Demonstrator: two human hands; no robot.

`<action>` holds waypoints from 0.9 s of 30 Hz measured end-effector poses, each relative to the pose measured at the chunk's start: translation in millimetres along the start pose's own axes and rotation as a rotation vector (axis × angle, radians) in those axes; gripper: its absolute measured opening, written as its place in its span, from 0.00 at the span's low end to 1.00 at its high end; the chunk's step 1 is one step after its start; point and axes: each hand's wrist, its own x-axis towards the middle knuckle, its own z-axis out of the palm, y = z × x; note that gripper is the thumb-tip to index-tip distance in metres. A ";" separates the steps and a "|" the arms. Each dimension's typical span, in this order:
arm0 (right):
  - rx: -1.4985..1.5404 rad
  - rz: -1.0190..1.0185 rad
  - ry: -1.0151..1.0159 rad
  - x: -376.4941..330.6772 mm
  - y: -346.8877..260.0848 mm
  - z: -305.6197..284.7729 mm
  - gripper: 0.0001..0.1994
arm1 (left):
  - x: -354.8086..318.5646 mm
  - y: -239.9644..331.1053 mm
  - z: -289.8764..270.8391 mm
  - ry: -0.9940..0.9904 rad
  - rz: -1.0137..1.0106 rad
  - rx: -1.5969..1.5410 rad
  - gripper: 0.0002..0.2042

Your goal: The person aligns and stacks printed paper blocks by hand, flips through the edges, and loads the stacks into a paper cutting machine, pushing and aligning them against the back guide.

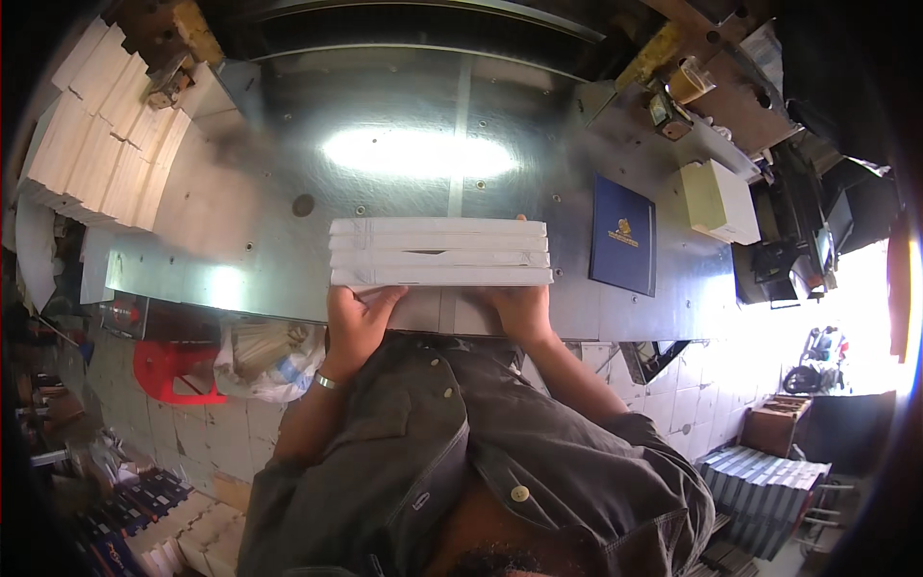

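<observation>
A stack of white book blocks lies on its side on the shiny metal machine table, spines toward me. My left hand presses against the stack's near left edge, a metal bracelet on its wrist. Under the near right edge sits my right hand, with a fingertip showing above the stack's far side. Both hands hold the stack from the front.
A dark blue book cover lies flat to the right of the stack. More white blocks are piled at the far left. A cream box sits at the right. Below the table are a red stool and a plastic bag.
</observation>
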 end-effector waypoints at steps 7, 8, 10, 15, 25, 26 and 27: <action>0.151 0.340 0.031 -16.8 -8.9 14.7 0.15 | -8.0 1.4 17.6 0.171 -0.011 -0.110 0.22; 0.152 0.339 0.031 -18.6 -8.3 14.7 0.15 | -8.2 1.2 18.0 0.178 0.000 -0.132 0.23; 0.205 0.228 0.035 -18.8 -4.9 13.6 0.13 | -6.5 -0.2 16.1 0.159 0.010 -0.094 0.24; 0.304 0.309 0.038 -23.2 2.9 8.4 0.15 | -8.0 -2.1 12.3 0.141 -0.032 -0.059 0.24; 0.095 0.312 0.004 -20.0 -0.1 11.4 0.34 | -11.8 5.1 11.2 0.212 0.013 -0.068 0.24; 0.043 0.287 -0.007 -24.7 3.2 10.0 0.36 | -15.8 3.0 10.6 0.199 0.010 -0.070 0.24; 0.056 0.267 -0.037 -23.8 6.3 9.7 0.39 | -16.0 1.3 9.8 0.195 -0.026 -0.081 0.24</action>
